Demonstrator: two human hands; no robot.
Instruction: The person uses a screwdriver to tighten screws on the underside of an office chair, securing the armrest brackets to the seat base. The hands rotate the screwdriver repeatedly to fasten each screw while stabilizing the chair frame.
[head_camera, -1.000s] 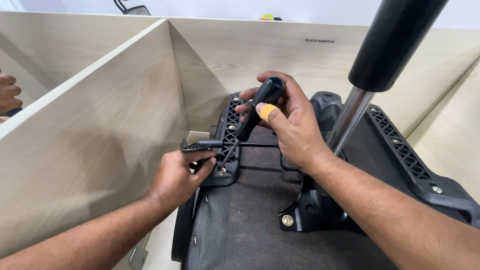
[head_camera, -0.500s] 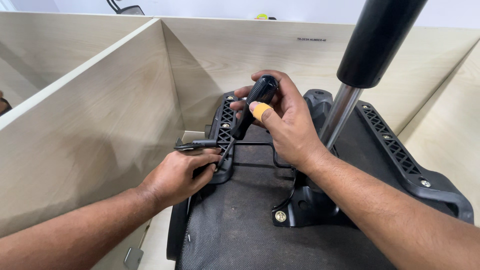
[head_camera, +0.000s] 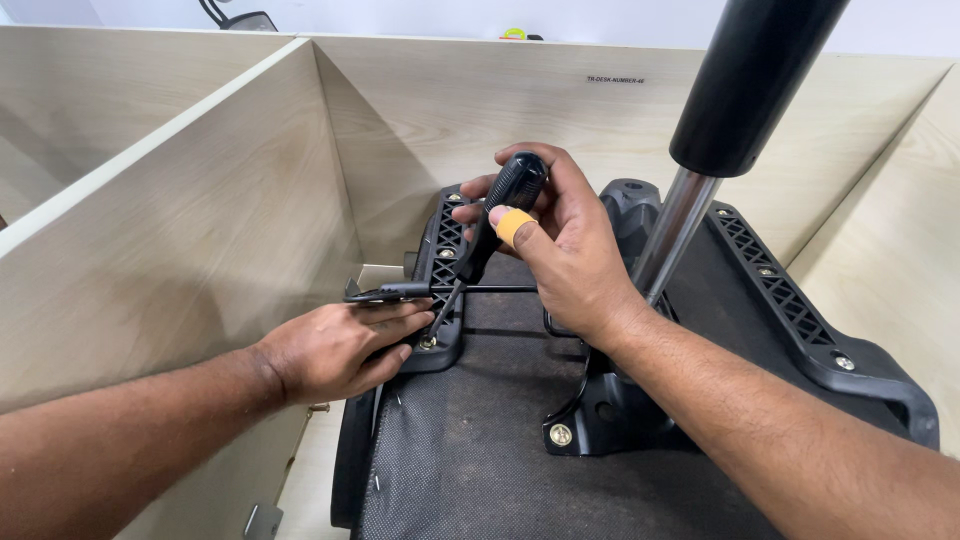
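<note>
The right hand (head_camera: 560, 250) grips a black screwdriver (head_camera: 497, 225), its shaft slanting down-left to a screw (head_camera: 428, 343) just beside the left hand's fingers (head_camera: 400, 320), pressed flat, holding nothing, on the bracket (head_camera: 445, 290).

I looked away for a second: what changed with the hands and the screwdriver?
Little. The camera view shifted slightly; another person's hand at the far left edge is gone. The right hand still grips the screwdriver on the bracket screw; the left hand stays by the bracket.

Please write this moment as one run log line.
right hand: grips screwdriver | tip: at screw on armrest bracket | left hand: steadies bracket
</note>
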